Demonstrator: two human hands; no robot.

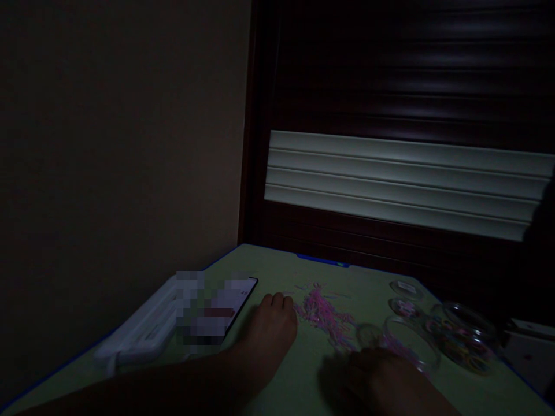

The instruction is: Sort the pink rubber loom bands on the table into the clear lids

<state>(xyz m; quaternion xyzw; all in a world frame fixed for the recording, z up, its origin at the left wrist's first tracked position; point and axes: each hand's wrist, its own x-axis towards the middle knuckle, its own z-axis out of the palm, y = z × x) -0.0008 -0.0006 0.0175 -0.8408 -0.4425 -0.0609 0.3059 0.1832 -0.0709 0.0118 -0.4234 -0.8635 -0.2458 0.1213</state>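
Observation:
My left hand rests on the pale green table, its fingers curled, just left of a loose pile of thin pink and purple strands. Whatever its fingertips hold, if anything, is hidden. Lower right of the pile is my right hand, dark and blurred, its fingers hard to make out. Beyond it stands a round clear dish with more pink strands inside. A clear jar of multicoloured rings is farther right.
Two small round clear containers lie behind the dish. On the left are a phone, partly pixelated, and a white power strip with a cable. A wall and a dark slatted panel border the table.

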